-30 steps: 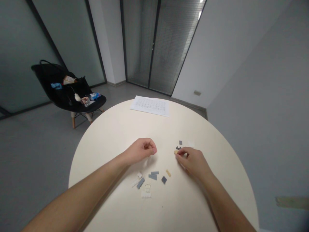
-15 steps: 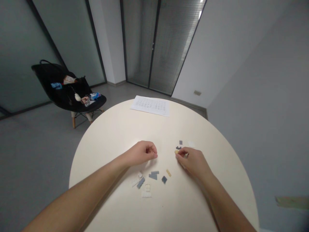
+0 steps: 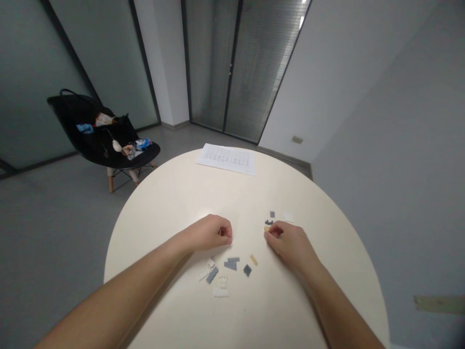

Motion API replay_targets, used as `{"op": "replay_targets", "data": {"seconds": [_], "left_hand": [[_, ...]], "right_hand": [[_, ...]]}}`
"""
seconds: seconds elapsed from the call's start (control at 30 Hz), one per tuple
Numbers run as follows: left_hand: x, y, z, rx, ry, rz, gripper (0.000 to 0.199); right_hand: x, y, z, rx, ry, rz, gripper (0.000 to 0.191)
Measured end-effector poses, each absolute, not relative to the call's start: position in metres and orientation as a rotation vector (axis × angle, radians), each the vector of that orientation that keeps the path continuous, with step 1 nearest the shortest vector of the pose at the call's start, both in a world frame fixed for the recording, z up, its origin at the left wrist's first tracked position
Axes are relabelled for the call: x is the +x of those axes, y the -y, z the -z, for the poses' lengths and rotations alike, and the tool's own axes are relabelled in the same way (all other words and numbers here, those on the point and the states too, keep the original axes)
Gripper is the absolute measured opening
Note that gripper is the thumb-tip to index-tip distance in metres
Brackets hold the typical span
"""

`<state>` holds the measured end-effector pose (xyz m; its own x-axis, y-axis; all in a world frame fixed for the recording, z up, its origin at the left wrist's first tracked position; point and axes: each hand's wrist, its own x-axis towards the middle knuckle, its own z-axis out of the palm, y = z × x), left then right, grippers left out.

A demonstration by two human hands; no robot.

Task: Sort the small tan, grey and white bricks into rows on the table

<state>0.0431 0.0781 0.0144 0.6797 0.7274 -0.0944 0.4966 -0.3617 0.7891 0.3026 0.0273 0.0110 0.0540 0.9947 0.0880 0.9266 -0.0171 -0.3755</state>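
Note:
My right hand [image 3: 288, 240] rests on the round cream table [image 3: 170, 213], its fingertips pinching a small tan brick [image 3: 267, 228]. Just above that brick lie a dark grey piece [image 3: 268, 222], a grey piece [image 3: 271, 214] and a white tile [image 3: 288, 217]. My left hand [image 3: 210, 232] is curled closed on the tabletop, with nothing visible in it. Below it is a loose group of grey bricks [image 3: 230, 263], a tan plate [image 3: 254, 260], a dark grey brick [image 3: 247, 270] and white pieces [image 3: 220, 292].
A printed paper sheet [image 3: 227, 159] lies at the table's far edge. Beyond the table, a black chair [image 3: 105, 145] holds a black bag and assorted small items. Glass partitions and a door stand behind it, above a grey floor.
My left hand has drawn back slightly and curled tighter. The tan brick has shifted slightly at my right fingertips.

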Motion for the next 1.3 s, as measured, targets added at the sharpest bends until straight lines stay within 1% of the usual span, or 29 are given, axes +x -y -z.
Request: {"op": "replay_targets", "data": {"seconds": [0.23,0.43,0.5,0.6,0.83,1.1,1.3], "left_hand": [[0.041,-0.076,-0.018,2.066,-0.87,-0.248,0.012],[0.044,-0.074,-0.02,2.099,-0.717,-0.1,0.011],[0.046,-0.073,-0.02,2.155,-0.658,-0.079,0.015],[0.048,-0.071,-0.021,2.24,-0.561,-0.065,0.023],[0.049,-0.069,-0.021,2.352,-0.467,-0.034,0.029],[0.05,-0.067,-0.023,2.373,-0.522,-0.026,0.031],[0.049,-0.066,-0.021,2.397,-0.486,-0.09,0.034]], "right_hand": [[0.304,-0.028,-0.007,-1.993,1.914,-0.32,0.016],[0.305,-0.03,-0.003,-2.02,1.891,-0.323,0.018],[0.306,-0.03,-0.003,-2.011,1.897,-0.326,0.02],[0.306,-0.03,-0.003,-1.986,1.905,-0.351,0.021],[0.305,-0.03,-0.007,-1.96,1.94,-0.398,0.024],[0.301,-0.029,-0.009,-1.905,1.947,-0.444,0.024],[0.298,-0.029,-0.009,-1.873,1.948,-0.455,0.026]]}}
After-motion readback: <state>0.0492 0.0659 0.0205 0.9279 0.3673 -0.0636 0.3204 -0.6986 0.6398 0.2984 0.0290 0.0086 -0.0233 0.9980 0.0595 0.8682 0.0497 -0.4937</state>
